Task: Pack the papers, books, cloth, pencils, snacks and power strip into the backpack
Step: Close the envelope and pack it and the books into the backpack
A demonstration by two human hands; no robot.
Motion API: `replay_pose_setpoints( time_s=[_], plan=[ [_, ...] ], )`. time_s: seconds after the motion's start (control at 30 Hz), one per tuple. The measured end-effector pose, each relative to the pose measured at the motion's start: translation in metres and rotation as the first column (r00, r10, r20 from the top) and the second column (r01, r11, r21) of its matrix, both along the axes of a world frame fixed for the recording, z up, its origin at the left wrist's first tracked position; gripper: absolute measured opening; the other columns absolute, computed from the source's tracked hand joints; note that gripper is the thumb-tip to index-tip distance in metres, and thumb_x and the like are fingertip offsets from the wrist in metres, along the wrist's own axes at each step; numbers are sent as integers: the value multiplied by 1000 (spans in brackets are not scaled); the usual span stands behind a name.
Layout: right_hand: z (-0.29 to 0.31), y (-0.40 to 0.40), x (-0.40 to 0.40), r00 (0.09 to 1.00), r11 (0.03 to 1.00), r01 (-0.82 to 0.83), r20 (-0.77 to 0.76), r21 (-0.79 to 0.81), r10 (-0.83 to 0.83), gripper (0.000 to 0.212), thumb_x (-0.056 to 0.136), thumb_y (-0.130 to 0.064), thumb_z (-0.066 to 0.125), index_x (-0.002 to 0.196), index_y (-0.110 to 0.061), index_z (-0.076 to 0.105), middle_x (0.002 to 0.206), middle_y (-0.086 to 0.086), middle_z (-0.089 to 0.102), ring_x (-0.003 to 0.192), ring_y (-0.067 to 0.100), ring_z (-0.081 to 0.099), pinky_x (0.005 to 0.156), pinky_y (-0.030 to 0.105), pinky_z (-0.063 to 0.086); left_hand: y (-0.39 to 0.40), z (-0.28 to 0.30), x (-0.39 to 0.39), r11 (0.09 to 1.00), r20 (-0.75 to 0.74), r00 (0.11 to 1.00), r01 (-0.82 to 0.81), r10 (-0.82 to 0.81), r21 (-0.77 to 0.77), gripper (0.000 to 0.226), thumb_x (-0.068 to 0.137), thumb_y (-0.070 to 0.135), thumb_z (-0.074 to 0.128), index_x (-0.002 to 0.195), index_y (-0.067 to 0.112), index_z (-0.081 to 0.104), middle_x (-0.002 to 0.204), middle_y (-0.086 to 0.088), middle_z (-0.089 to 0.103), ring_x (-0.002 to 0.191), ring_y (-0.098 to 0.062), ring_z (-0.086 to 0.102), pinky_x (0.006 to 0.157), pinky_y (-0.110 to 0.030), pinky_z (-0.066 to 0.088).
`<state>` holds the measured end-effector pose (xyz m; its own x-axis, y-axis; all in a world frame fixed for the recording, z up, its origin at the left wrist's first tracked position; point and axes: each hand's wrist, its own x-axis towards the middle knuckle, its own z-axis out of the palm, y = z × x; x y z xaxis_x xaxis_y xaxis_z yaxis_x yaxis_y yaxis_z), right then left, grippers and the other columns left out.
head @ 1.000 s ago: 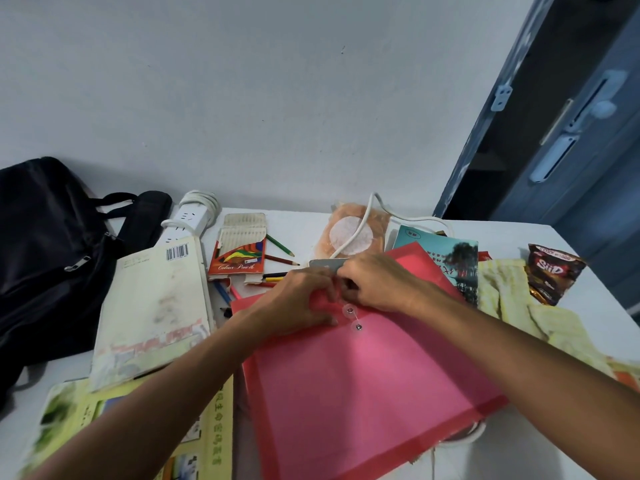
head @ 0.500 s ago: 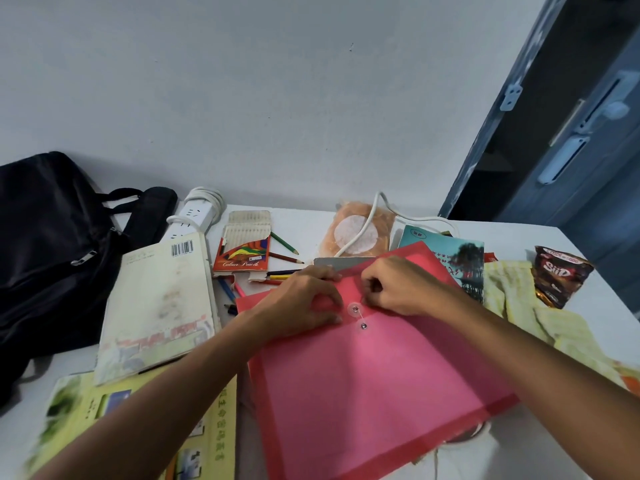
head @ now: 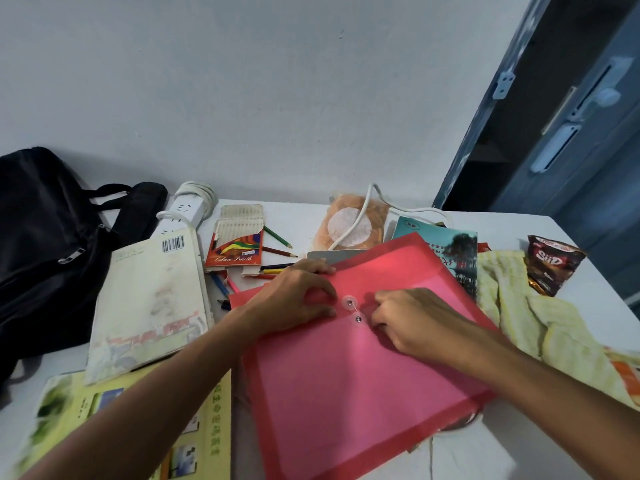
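Pink folder (head: 363, 368) flat on the white table (head: 485, 455), flap folded down, two clasp discs (head: 353, 310) joined by a thin string at its middle; left hand (head: 294, 299) pressing on the flap just left of the discs, fingers bent, tips on the plastic, gripping nothing; right hand (head: 412, 320) just right of the discs, fingers curled in a pinch near the string, though the string itself between the fingertips too fine to make out. Black backpack (head: 45, 254) at far left against the wall, zipped; white power strip (head: 187, 213) beside its strap, cord coiled; cream book (head: 149, 299) lying over a yellow book (head: 114, 417); pencil box (head: 239, 240) with loose coloured pencils (head: 277, 251) beyond the left hand; teal book (head: 446, 251) tucked under the folder's far corner; orange snack packet (head: 349, 220) behind with a white cable across it; yellow cloth (head: 540, 317) at right, brown snack bag (head: 550, 268) touching its far edge.
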<state>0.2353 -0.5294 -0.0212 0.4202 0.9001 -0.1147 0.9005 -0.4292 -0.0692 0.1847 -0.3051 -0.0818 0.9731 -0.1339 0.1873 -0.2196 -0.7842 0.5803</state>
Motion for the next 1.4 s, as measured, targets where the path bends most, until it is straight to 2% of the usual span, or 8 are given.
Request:
replay_pose_setpoints(
  time_s=[0.1, 0.23, 0.33, 0.47, 0.63, 0.8, 1.03, 1.4],
  plan=[
    [-11, -2, -17, 999, 995, 29, 19, 91, -31, 43, 93, -26, 24, 78, -13, 62, 81, 2, 56, 74, 26, 59, 59, 31, 38, 0, -1, 0, 1000, 2, 1000, -6, 6, -12, 28, 73, 32, 81, 98, 21, 74, 134, 2, 55, 133, -10, 40, 107, -17, 24],
    [-26, 7, -25, 997, 994, -1, 80, 111, -8, 8, 78, -11, 62, 71, -15, 59, 78, 3, 60, 64, 23, 61, 52, 29, 46, 0, -4, 1, 1000, 19, 1000, -13, 13, -6, 29, 74, 31, 81, 100, 20, 73, 133, 3, 55, 132, -9, 39, 103, -6, 19],
    [-22, 22, -17, 993, 992, -103, 69, 76, 98, 15, 65, -9, 71, 64, -15, 56, 74, 3, 59, 57, 23, 59, 41, 26, 37, 0, -6, 1, 1000, 51, 999, 1, 0, -13, 34, 73, 26, 81, 104, 15, 70, 128, -1, 59, 129, -11, 43, 103, -2, 21],
    [-10, 49, 6, 971, 972, -235, 40, 2, 234, 10, 80, -13, 59, 81, -14, 69, 81, 6, 60, 73, 31, 62, 53, 35, 43, -3, -7, 0, 996, 84, 997, 9, -2, -86, 52, 70, 28, 73, 116, 8, 57, 118, -5, 62, 114, -13, 54, 98, -23, 42],
    [11, 64, 27, 970, 968, -242, -54, -62, 239, 14, 85, -21, 59, 88, -17, 72, 91, 0, 63, 87, 20, 59, 69, 33, 45, -2, -6, -2, 986, 96, 995, 14, 2, -165, 73, 70, 27, 84, 126, 7, 42, 117, 0, 61, 108, -7, 59, 91, -26, 49],
    [6, 75, 39, 975, 977, -202, -108, -67, 195, 10, 81, -25, 67, 83, -19, 73, 87, -3, 67, 83, 15, 59, 64, 24, 35, -1, -7, -2, 981, 76, 997, 0, 16, -196, 88, 67, 29, 86, 135, 12, 32, 120, 7, 56, 108, -9, 59, 89, -24, 48],
    [1, 86, 45, 985, 994, -76, -160, -80, 62, 3, 77, -24, 69, 77, -22, 71, 83, -5, 67, 81, 17, 61, 69, 32, 48, -1, -10, -3, 979, 75, 997, -1, 17, -205, 102, 60, 30, 88, 138, 23, 22, 117, 1, 61, 107, -12, 59, 89, -27, 48],
    [1, 69, 50, 993, 993, 106, -55, -52, -109, 19, 77, -19, 65, 62, -26, 56, 64, -8, 49, 66, 18, 53, 51, 27, 31, 1, -9, -4, 985, 36, 999, -8, 14, -171, 90, 63, 34, 87, 135, 25, 33, 130, 5, 54, 122, -2, 48, 99, -15, 38]
  ],
)
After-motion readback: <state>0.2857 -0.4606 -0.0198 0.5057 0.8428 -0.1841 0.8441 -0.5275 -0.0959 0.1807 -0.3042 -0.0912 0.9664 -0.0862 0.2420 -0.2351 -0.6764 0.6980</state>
